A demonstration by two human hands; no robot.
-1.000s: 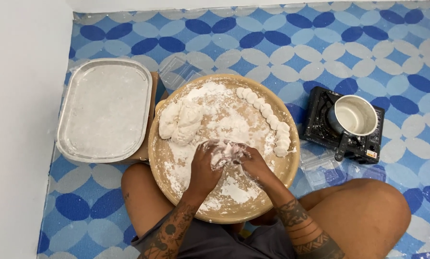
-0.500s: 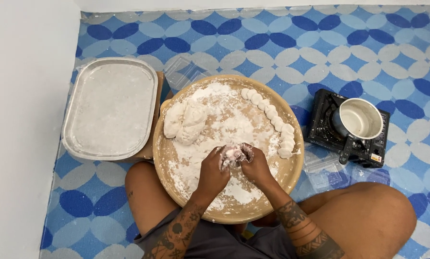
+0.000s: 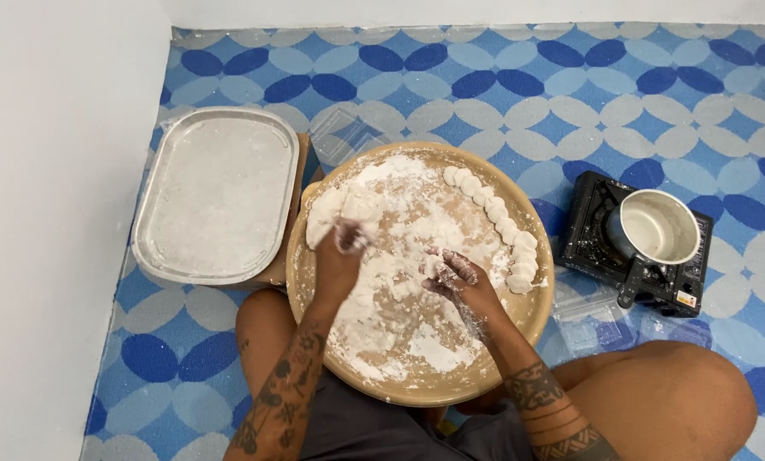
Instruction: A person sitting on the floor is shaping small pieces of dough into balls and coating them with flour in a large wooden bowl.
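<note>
Nearest, the person sits cross-legged with the round wooden tray (image 3: 374, 376) drawn up against the knees, so both floured hands work over it without stretching. The right hand (image 3: 455, 277) lies loosely open, fingers apart and gripping nothing, on the loose flour (image 3: 417, 341) at the tray's middle, while the left hand (image 3: 341, 256) reaches further out and closes its fingers on the dough lump (image 3: 335, 209) at the far left rim. Beyond, the shaped dough pieces (image 3: 502, 226) line the right rim in a curved row, out of the way, with a floured metal tray (image 3: 216, 196) to the left and a pot (image 3: 656, 229) on a small stove (image 3: 592, 235) to the right.
</note>
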